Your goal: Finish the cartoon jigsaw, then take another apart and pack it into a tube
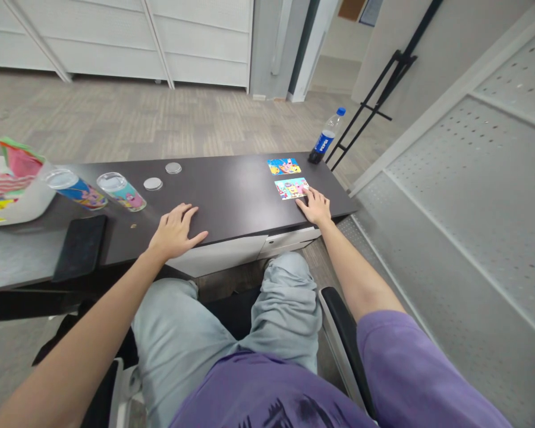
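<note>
My left hand rests palm down on the dark tabletop near its front edge, fingers spread, holding nothing. Over to the right, my right hand lies with its fingers stretched out at the lower right corner of a cartoon-printed card, its fingertips touching or just beside the card. A second cartoon card, blue and yellow, lies flat just behind the first. Left of my left hand stand two clear cups with cartoon prints: a pink and teal cup and a blue cup.
Two round lids lie behind my left hand. A Pepsi bottle stands at the table's far right corner. At the left are a black phone-like slab and a white basket of colourful packets. A perforated panel borders the right.
</note>
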Demonstrator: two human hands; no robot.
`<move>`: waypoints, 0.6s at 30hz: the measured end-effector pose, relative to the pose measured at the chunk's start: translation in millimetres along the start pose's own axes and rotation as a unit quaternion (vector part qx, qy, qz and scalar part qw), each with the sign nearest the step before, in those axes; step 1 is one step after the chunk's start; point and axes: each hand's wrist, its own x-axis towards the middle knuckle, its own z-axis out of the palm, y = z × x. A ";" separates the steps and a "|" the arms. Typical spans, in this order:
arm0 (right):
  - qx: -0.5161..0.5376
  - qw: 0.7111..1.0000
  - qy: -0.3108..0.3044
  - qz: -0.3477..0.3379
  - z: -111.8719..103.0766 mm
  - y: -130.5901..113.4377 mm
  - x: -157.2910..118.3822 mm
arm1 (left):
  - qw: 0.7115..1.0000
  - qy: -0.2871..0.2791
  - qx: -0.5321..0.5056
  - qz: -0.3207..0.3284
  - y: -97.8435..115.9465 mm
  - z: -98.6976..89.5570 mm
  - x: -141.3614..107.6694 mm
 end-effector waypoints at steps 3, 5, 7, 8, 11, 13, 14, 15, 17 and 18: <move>-0.006 1.000 0.008 0.006 0.9 0.4 -1.3 | 1.000 -0.001 -0.008 0.006 0.9 2.8 -1.1; -0.012 1.000 0.013 0.010 1.4 0.1 -2.9 | 1.000 -0.004 -0.013 0.008 1.1 4.5 -1.7; -0.016 1.000 0.016 0.011 1.6 -1.2 -4.6 | 1.000 -0.007 -0.016 0.006 1.1 5.0 -2.3; -0.018 1.000 0.017 0.012 1.6 -2.2 -5.3 | 1.000 -0.010 -0.016 0.005 1.2 4.8 -2.6; -0.016 0.999 0.025 0.021 1.8 -6.7 -6.4 | 1.000 -0.020 -0.009 0.007 2.0 2.3 -3.2; -0.012 0.999 0.033 0.029 2.6 -9.6 -6.7 | 1.000 -0.026 -0.002 0.011 2.6 0.1 -3.1; -0.010 0.999 0.036 0.031 3.1 -10.8 -7.0 | 1.000 -0.028 0.001 0.014 2.7 -0.8 -2.9; -0.008 0.999 0.038 0.033 3.5 -11.6 -7.4 | 0.999 -0.030 0.004 0.016 2.7 -1.4 -2.8; -0.006 0.998 0.043 0.035 3.5 -12.8 -8.3 | 0.999 -0.032 0.008 0.020 2.4 -1.9 -2.5; -0.007 0.998 0.046 0.037 2.9 -13.4 -8.4 | 0.999 -0.033 0.009 0.021 2.1 -1.7 -2.4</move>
